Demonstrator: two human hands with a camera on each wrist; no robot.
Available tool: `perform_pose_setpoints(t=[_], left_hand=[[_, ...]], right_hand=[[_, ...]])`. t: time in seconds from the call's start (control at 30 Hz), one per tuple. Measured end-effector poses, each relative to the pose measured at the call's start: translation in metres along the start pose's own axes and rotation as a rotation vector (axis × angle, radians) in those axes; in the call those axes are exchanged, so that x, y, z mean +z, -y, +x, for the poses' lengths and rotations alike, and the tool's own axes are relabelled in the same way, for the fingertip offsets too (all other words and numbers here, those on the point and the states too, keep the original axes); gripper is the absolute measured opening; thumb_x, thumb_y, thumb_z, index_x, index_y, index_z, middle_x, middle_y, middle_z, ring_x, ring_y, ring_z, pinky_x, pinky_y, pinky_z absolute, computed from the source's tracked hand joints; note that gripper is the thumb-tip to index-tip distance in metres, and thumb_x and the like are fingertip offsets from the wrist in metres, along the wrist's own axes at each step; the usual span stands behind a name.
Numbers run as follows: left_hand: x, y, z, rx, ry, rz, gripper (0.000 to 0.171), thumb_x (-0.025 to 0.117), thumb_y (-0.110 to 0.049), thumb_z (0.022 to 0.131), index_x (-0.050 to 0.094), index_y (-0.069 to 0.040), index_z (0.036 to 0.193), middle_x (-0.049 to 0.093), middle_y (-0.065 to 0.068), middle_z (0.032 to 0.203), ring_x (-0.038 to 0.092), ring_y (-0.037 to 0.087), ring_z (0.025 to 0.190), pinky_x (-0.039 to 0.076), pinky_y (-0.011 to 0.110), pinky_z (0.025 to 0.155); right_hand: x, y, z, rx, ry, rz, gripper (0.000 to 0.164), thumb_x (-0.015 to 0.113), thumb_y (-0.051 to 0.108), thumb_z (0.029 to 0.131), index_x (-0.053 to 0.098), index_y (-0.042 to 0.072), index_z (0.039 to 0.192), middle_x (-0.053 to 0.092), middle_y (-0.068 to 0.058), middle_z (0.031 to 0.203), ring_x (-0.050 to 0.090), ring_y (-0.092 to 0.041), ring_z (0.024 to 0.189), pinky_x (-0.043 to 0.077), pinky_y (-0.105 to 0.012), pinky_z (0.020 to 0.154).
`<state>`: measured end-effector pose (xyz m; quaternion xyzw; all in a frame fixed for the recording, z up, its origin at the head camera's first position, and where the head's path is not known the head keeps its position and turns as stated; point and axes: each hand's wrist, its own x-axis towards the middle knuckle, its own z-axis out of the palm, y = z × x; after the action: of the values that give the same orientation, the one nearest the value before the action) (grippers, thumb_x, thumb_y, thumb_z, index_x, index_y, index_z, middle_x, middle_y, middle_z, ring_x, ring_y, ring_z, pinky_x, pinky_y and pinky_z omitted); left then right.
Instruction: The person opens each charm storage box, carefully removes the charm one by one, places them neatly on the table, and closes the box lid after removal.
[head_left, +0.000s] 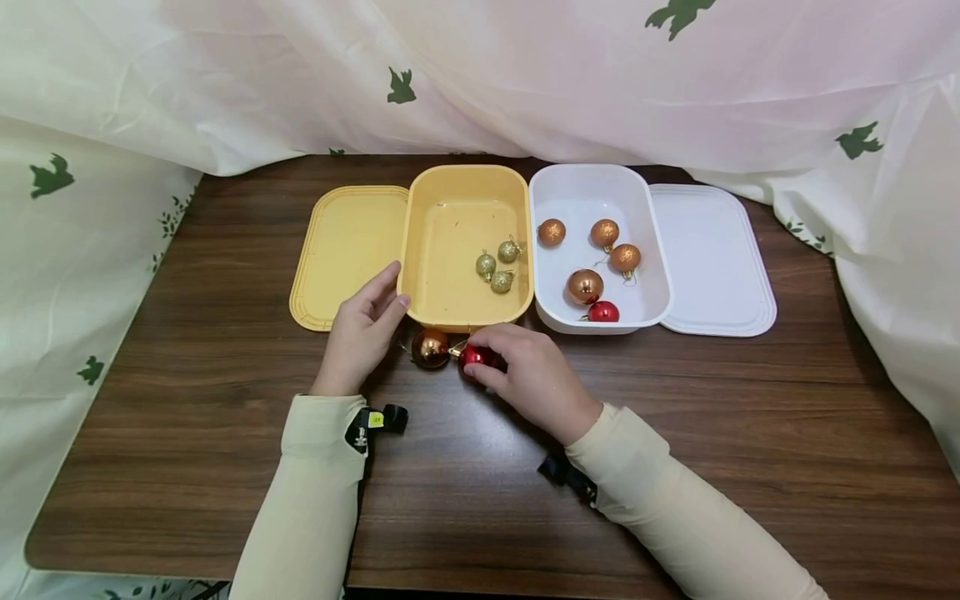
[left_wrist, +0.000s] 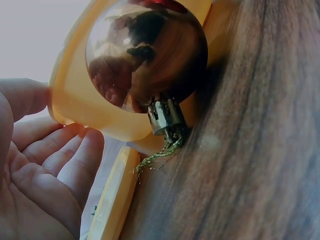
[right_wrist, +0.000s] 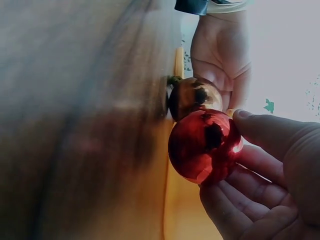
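Note:
At the front left corner of the yellow box [head_left: 465,322], my left hand [head_left: 362,333] rests its thumb and nearly straight fingers against the outside. The thumb in the left wrist view lies by the rim. My right hand [head_left: 536,375] holds a shiny red ball ornament [right_wrist: 205,147] between thumb and fingers, just in front of the yellow box. Beside it, to the left, a shiny copper ball ornament [head_left: 431,348] lies on the table with its metal cap and gold string [left_wrist: 160,155] showing. Several small glittery gold balls [head_left: 502,282] are inside the yellow box.
To the right stands a white box [head_left: 663,287] with several copper ball ornaments [head_left: 585,287] and a red one [head_left: 603,312]. A yellow lid [head_left: 345,250] lies left of the boxes, a white lid [head_left: 712,258] right. A bird-patterned curtain [head_left: 480,75] surrounds the wooden table [head_left: 735,433].

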<state>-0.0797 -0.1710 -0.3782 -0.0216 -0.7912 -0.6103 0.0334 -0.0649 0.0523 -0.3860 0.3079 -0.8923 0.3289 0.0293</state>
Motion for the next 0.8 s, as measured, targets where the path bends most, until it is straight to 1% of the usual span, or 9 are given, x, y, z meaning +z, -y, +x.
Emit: perform_pose_setpoints(t=[0.27, 0.5, 0.8], left_hand=[[-0.0003, 0.0006, 0.0004, -0.008, -0.001, 0.004, 0.048, 0.054, -0.003, 0.092, 0.039, 0.004, 0.138, 0.041, 0.016, 0.141, 0.047, 0.029, 0.123, 0.044, 0.024, 0.095], [-0.0002, 0.0005, 0.0006, -0.015, -0.003, 0.007, 0.048, 0.055, -0.003, 0.092, 0.039, 0.004, 0.138, 0.04, 0.015, 0.141, 0.047, 0.028, 0.123, 0.043, 0.023, 0.095], [-0.0001, -0.0002, 0.0003, -0.007, 0.0, -0.002, 0.048, 0.054, -0.003, 0.092, 0.039, 0.005, 0.137, 0.041, 0.017, 0.14, 0.047, 0.028, 0.122, 0.044, 0.023, 0.095]], right_hand=[[0.004, -0.0037, 0.0004, -0.004, -0.014, 0.004, 0.024, 0.075, 0.024, 0.079, 0.069, 0.014, 0.1, 0.068, 0.003, 0.1, 0.062, -0.01, 0.095, 0.05, -0.027, 0.087], [0.0037, -0.004, 0.0, -0.015, -0.016, 0.004, 0.026, 0.075, 0.024, 0.079, 0.069, 0.012, 0.102, 0.068, 0.002, 0.102, 0.062, -0.011, 0.097, 0.049, -0.028, 0.088], [-0.0031, 0.0004, -0.0009, -0.046, -0.052, -0.024, 0.028, 0.074, 0.024, 0.08, 0.069, 0.009, 0.104, 0.068, -0.001, 0.104, 0.062, -0.013, 0.1, 0.049, -0.028, 0.09]])
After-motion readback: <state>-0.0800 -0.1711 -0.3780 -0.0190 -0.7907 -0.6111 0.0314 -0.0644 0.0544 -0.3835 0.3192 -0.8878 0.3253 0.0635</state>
